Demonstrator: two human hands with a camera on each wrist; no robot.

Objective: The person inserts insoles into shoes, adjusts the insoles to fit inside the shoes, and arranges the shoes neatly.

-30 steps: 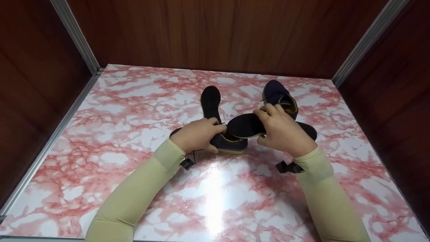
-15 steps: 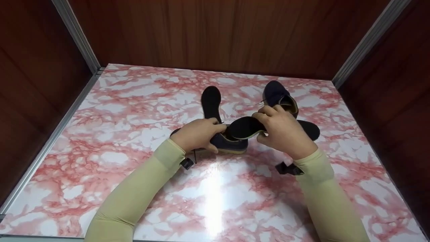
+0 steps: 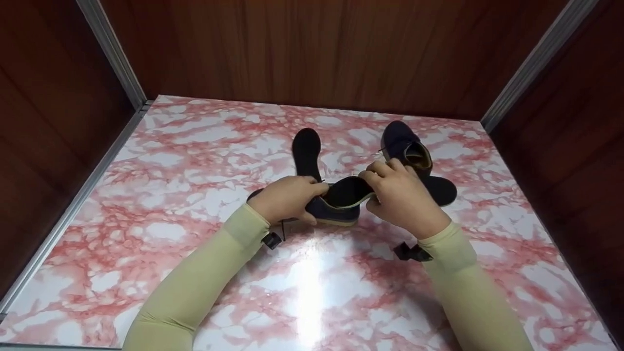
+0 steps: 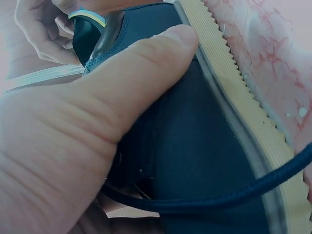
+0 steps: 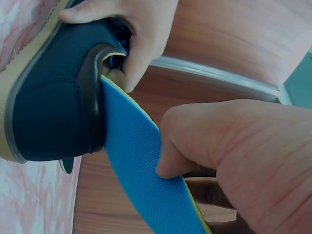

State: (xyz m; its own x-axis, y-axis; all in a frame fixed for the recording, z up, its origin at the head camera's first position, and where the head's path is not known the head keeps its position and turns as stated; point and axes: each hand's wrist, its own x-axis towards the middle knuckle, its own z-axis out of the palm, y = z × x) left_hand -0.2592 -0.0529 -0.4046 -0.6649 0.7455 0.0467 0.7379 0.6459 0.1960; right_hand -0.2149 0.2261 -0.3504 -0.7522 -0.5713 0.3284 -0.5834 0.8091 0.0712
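My left hand (image 3: 287,197) grips a dark blue lace-up shoe (image 3: 336,213) with a tan sole, its thumb (image 4: 161,53) pressed along the shoe's side. The shoe's toe points left, mostly behind this hand. A flexible insole (image 3: 347,191) is pinched around its middle by my right hand (image 3: 402,192). Its top looks black; the right wrist view shows blue mesh and a yellow edge on the other face. One end of the insole dips into the shoe's opening at the collar (image 5: 92,97), and the other sticks out right of the hand.
Another dark blue shoe (image 3: 399,139) stands behind my right hand, its toe away from me. A second black insole (image 3: 306,151) lies behind the gripped shoe. Wood-pattern panels (image 3: 312,53) enclose the red-and-white marbled tabletop (image 3: 195,146) at the back and sides.
My right hand has moved left and slightly towards me, carrying the insole's end from over the shoe's collar into its opening. The insole bends more. The left hand keeps its place.
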